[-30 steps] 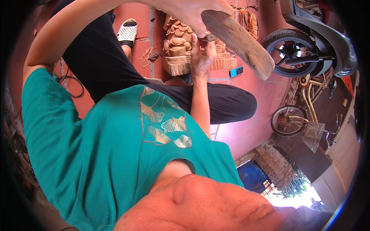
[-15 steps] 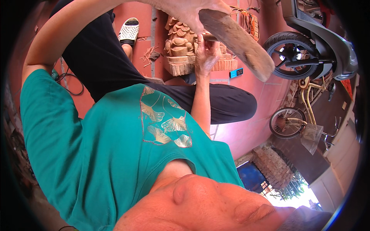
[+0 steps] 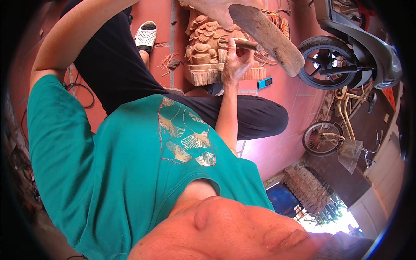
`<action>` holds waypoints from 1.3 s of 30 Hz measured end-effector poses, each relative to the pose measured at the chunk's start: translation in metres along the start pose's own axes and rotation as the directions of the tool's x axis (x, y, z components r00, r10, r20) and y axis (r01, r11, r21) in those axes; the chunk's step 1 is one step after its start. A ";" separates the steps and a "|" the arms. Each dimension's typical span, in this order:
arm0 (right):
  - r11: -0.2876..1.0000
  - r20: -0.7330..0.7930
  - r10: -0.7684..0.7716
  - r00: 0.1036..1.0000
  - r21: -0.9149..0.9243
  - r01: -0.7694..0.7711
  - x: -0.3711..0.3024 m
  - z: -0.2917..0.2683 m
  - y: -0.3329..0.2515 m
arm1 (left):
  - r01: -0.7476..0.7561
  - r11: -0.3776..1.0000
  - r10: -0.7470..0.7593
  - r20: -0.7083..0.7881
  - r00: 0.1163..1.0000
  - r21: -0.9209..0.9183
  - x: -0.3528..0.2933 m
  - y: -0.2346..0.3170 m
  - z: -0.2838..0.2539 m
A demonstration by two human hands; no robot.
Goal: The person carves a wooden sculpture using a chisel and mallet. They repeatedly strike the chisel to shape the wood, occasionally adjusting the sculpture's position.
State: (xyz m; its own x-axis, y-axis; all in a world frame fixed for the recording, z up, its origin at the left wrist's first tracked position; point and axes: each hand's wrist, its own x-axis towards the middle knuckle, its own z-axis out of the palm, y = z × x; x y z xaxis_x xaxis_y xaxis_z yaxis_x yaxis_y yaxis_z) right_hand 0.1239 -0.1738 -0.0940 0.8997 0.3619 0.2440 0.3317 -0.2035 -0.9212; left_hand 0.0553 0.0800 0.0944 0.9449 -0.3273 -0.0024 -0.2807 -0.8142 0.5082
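Observation:
My left hand (image 3: 219, 9) grips a thick, flat-sided wooden mallet (image 3: 273, 41) near the top edge of the view, its broad end angled to the right. Below it my right hand (image 3: 238, 65) is closed round a chisel (image 3: 246, 43), held sideways with the thumb along it. The chisel's tip points at a carved wooden figure (image 3: 201, 47) with layered, scale-like folds and a stepped base. The mallet passes close to the chisel's butt end; whether they touch I cannot tell. My left fingers are partly cut off by the frame.
Wood shavings (image 3: 166, 65) lie on the red tiles left of the carving. A blue phone (image 3: 264, 82) rests right of it. A motorbike wheel (image 3: 327, 63) and a bicycle (image 3: 329, 138) stand to the right. My white clog (image 3: 145, 34) is at far left.
The mallet has swung slightly up and left, its broad end farther from me. My right hand has shifted a little right, and more of the chisel shows.

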 end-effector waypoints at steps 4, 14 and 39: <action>0.998 0.037 -0.047 0.998 -0.036 0.048 0.001 0.003 0.000 | -0.082 0.997 0.082 -0.058 0.995 -0.001 0.002 -0.003 0.006; 0.823 0.202 -0.376 0.904 -0.375 0.426 0.004 0.010 0.008 | -0.073 0.997 0.073 -0.059 0.996 -0.009 0.001 -0.003 0.008; 0.998 0.034 -0.070 0.997 0.014 0.069 0.009 0.008 0.006 | -0.135 0.991 0.135 -0.098 0.986 0.008 -0.003 -0.020 0.022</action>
State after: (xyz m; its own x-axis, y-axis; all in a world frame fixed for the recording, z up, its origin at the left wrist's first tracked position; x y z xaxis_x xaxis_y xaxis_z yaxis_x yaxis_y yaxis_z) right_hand 0.1314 -0.1650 -0.0995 0.8642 0.4062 0.2970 0.3892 -0.1655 -0.9062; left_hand 0.0541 0.0869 0.0651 0.9102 -0.3856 0.1511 -0.4071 -0.7665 0.4966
